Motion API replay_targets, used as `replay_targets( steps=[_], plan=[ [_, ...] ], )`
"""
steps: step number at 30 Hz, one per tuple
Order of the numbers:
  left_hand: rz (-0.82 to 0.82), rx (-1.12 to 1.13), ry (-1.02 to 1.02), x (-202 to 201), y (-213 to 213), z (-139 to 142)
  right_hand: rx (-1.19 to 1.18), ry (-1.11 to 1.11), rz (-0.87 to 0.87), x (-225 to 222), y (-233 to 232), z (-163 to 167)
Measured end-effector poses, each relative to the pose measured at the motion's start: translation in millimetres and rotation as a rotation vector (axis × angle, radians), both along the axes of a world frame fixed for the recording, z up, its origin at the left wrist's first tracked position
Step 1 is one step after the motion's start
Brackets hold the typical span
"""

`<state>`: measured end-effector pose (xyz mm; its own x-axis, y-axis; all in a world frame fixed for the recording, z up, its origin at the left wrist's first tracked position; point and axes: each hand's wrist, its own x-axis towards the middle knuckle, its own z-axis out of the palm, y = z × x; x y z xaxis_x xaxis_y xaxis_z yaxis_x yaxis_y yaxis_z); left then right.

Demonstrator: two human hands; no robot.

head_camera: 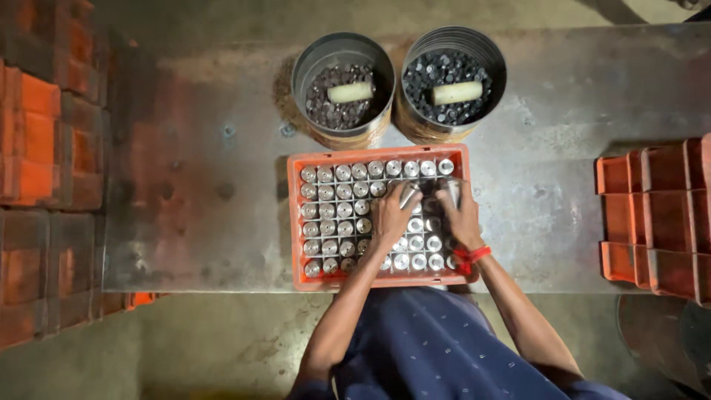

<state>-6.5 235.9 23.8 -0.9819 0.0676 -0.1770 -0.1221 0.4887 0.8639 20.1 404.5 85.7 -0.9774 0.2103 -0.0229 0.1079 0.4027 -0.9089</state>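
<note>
Over the orange crate, shiny steel cylinders in rows, left hand and right hand each clamped on one.

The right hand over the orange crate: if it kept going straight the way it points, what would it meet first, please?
The right hand, holding a metal cylinder, points away from the person. Next in that line is probably the top row of cylinders, then the crate's far wall; the hand's height above them is unclear.

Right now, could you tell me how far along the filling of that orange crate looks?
Most cells of the orange crate already hold upright metal cylinders. The left hand and right hand each hold one over the right half. Gaps there are hidden; two metal buckets behind still hold parts.
</note>
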Motion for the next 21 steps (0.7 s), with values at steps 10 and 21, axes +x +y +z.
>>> replay_targets(
  steps=[10, 21],
  plan=[
    [-0.037, -0.3, 0.323, 36, -1, 8, 0.568, 0.272, 0.223, 26, 0, -1],
    [-0.077, -0.127, 0.289, 18, -24, 3, 0.414, 0.283, 0.18, 24, 47, -12]
  ],
)
